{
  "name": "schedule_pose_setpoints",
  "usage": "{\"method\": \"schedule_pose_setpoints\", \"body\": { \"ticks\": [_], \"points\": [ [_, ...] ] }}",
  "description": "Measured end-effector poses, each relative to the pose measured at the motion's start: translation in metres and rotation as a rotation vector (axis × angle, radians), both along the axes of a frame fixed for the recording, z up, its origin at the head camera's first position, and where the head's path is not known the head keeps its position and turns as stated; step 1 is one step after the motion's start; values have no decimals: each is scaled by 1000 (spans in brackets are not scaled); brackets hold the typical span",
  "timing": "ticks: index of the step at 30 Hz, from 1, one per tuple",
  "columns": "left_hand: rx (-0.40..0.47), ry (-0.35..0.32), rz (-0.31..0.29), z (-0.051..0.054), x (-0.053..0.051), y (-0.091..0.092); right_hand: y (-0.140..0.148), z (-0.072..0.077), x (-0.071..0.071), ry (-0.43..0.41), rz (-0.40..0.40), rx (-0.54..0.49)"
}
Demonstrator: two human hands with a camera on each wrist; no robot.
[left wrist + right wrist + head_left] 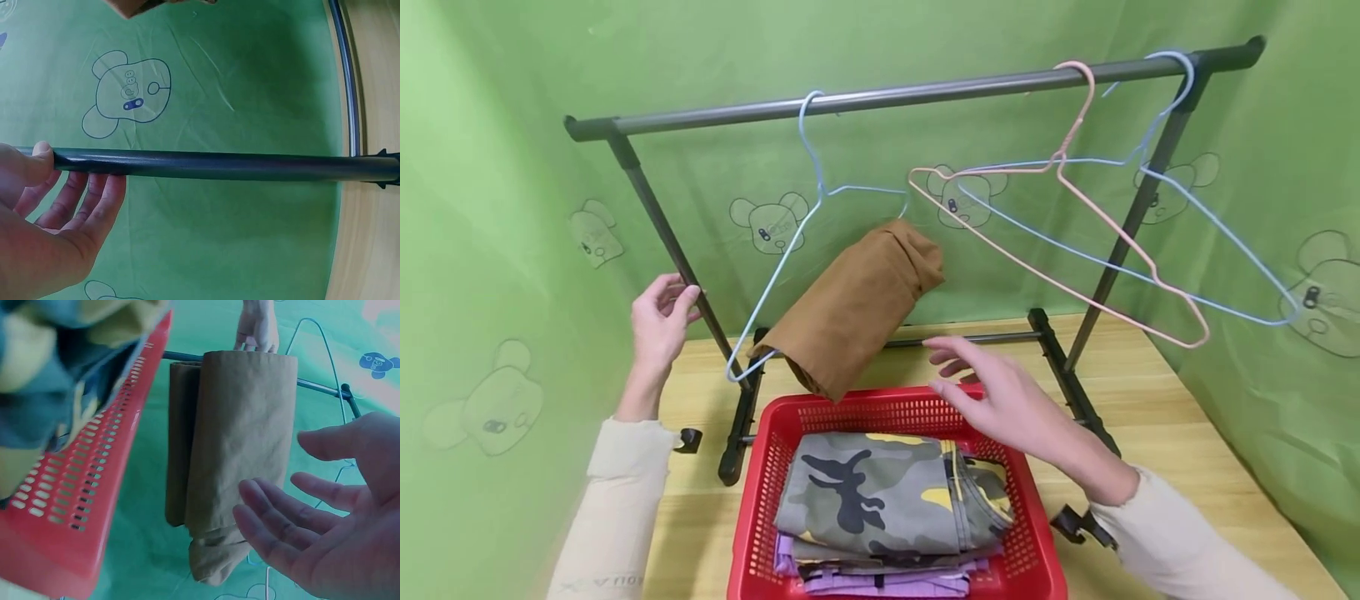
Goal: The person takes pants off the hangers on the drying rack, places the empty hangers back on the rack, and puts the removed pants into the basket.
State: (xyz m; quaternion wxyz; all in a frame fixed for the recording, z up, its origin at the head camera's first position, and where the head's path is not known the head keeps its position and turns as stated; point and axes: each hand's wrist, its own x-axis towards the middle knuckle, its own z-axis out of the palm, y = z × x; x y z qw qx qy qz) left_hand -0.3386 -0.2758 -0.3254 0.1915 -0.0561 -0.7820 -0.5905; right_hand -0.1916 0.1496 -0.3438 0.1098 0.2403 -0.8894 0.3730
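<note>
A folded brown garment (857, 308), its kind not clear, hangs over the bottom bar of a light blue hanger (775, 275) on the rack's rail. My left hand (658, 321) is at the rack's left post (662, 212). In the left wrist view its thumb and fingers (94, 206) grip the dark post (219, 165) from both sides. To the right of the brown garment, above the basket's rim, my right hand (1000, 400) holds nothing. In the right wrist view its fingers (281, 519) are spread and loosely bent near the brown cloth (244, 437).
Below stands a red basket (748, 517) with a folded camouflage garment (880, 492) on top of purple cloth (887, 582). A pink hanger (1000, 242) and another blue hanger (1240, 242) hang on the rail's right part. Green curtain (490, 208) encloses the rack.
</note>
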Motion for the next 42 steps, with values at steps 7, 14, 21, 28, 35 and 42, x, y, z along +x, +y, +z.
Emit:
{"method": "schedule_pose_setpoints", "body": {
  "ticks": [7, 14, 21, 28, 35, 42],
  "points": [
    [46, -6, -22, -3, -1, -3, -16, 16, -14, -52, 43, -114],
    [74, 22, -22, -2, -2, 0, -36, 37, -28, -106, 76, -224],
    [102, 14, -17, -2, 0, 1, -56, 52, -40, -152, 128, -348],
    [125, 9, 6, 0, 1, 3, -76, 62, -48, -248, 201, -473],
    [121, 5, 13, -1, 0, 5, -99, 69, -50, -376, 254, -625],
    [170, 11, 2, 0, 2, 3, -126, 78, -54, -471, 272, -699]
  ]
}}
